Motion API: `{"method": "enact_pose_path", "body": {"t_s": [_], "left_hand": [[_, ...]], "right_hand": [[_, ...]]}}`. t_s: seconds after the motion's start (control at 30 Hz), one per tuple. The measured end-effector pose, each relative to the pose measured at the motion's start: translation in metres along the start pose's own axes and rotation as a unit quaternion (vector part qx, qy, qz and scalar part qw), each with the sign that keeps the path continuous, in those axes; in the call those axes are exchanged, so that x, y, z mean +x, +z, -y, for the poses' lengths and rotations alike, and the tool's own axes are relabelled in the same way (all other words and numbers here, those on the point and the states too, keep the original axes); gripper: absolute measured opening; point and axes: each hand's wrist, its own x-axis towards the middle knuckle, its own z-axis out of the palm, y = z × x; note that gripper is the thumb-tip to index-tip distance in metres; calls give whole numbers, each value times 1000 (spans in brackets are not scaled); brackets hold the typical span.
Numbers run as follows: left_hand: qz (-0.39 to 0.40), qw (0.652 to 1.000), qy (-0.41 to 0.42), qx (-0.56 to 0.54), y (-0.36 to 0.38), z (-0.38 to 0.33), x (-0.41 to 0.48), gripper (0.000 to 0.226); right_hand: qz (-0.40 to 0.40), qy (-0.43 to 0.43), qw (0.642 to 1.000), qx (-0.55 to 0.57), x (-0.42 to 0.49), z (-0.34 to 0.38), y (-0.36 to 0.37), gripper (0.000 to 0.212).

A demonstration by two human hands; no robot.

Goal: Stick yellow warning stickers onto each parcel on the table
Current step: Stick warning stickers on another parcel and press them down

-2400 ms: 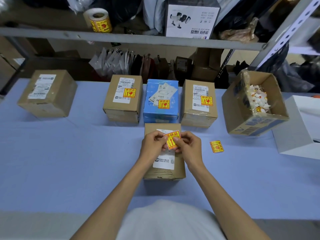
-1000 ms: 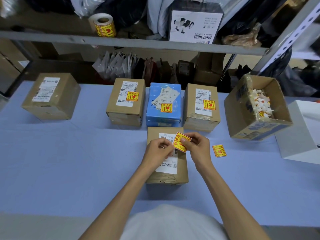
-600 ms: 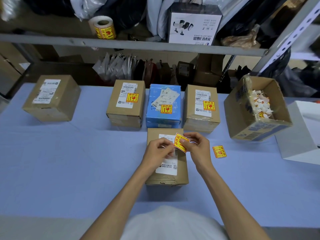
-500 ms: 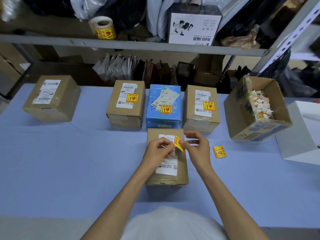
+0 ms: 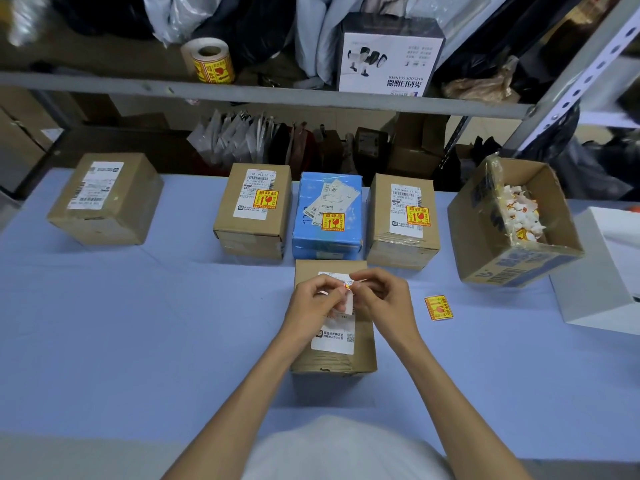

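A small brown parcel [image 5: 363,344] with a white label lies in front of me. Above it, my left hand [image 5: 317,304] and my right hand [image 5: 384,296] pinch a yellow warning sticker [image 5: 347,287] between them; it is folded almost edge-on, its white backing [image 5: 349,301] hanging below. Three parcels behind carry yellow stickers: a brown one [image 5: 254,209], a blue one [image 5: 327,216] and another brown one [image 5: 403,220]. A larger brown parcel [image 5: 105,199] at far left shows no sticker. One loose sticker [image 5: 438,308] lies on the blue table [image 5: 138,323].
An open carton [image 5: 512,258] holding crumpled sticker backings stands at the right, a white box [image 5: 606,271] beside it. On the shelf above sit a sticker roll [image 5: 209,65] and a scanner box [image 5: 389,57].
The sticker faced me flat between both hands; now it has turned nearly edge-on, with its white backing showing below. Both hands stayed over the near parcel.
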Motion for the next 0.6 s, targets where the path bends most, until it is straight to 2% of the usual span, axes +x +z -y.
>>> {"method": "enact_pose_path", "body": {"t_s": [0.3, 0.6], "left_hand": [[6, 1000, 9, 21, -1, -3, -2, 11], [9, 1000, 19, 21, 0, -6, -5, 11]], "right_hand": [[4, 12, 1000, 2, 0, -1, 2, 10], [20, -11, 1000, -21, -1, 0, 1, 9]]}}
